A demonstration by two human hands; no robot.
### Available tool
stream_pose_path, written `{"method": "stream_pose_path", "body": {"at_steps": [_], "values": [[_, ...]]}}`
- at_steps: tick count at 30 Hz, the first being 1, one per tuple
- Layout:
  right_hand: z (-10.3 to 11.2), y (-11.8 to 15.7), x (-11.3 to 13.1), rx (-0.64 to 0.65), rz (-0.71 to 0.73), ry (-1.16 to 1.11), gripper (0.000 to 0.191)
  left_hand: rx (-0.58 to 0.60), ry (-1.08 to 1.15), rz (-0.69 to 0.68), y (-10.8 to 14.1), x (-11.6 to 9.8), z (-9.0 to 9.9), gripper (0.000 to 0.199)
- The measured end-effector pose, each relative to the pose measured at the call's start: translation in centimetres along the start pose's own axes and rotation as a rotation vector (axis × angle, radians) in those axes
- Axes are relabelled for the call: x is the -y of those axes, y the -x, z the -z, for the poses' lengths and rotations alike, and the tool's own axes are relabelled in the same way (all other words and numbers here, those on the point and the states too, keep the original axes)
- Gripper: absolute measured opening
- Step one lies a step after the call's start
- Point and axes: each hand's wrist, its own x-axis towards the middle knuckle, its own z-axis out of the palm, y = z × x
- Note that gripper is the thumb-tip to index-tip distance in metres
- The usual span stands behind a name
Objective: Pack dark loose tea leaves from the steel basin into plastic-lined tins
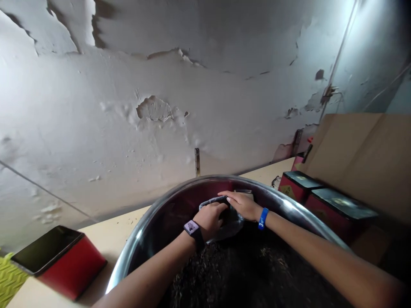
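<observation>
A large shiny metal basin holds dark, loose, dry-looking leafy material, perhaps tea leaves. Inside it, near the far wall, is a clear plastic bag with its mouth facing up. My left hand, with a watch on the wrist, is curled at the near left of the bag's mouth; its fingertips are partly hidden inside. On the right, my right hand, wearing a blue wristband, grips the bag's edge with fingers laid over the rim. The bag's contents look dark and are mostly hidden by the hands.
An open red tin stands left of the basin on a pale table. Red tins with shiny lids sit at the right, beside a large cardboard box. Behind rises a peeling wall. Yellow-green patterned material shows at far left.
</observation>
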Motion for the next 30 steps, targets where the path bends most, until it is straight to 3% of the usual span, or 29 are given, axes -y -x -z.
{"method": "stream_pose_path", "body": {"at_steps": [11, 15, 18, 25, 30], "values": [[0.7, 0.0, -1.8, 0.106, 0.1, 0.013, 0.035, -0.062, 0.011, 0.014, -0.5, -0.9, -0.2, 0.044], [1.4, 0.2, -1.8, 0.162, 0.103, 0.025, 0.035, 0.07, -0.06, 0.051, -1.1, -1.4, 0.0, 0.024], [2.0, 0.4, -1.7, 0.188, 0.094, 0.037, 0.034, 0.183, -0.092, 0.087, -1.9, -1.5, 0.0, 0.021], [2.5, 0.3, -0.9, 0.214, 0.101, 0.02, 0.036, -0.043, -0.058, 0.152, -1.3, -1.7, -0.5, 0.028], [2.3, 0.4, 0.2, 0.192, 0.141, 0.008, 0.035, -0.118, -0.196, 0.214, -0.5, -2.6, -0.6, 0.047]]}}
